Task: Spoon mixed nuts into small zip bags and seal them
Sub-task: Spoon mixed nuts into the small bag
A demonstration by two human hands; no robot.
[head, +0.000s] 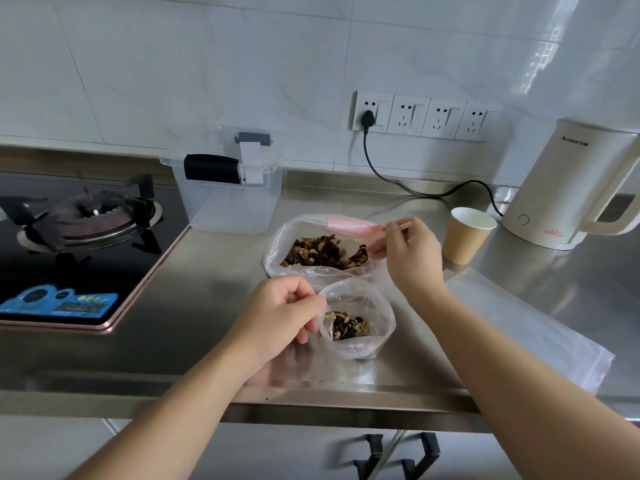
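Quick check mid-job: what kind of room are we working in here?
Most likely a home kitchen: a black gas hob set in a stainless steel counter, a cream electric kettle, and white tiled walls.

Single head-worn wide-angle view, looking forward and down from above the steel counter (214,271), close over both forearms. It faces the tiled wall (207,64); cabinet fronts appear at the bottom edge.
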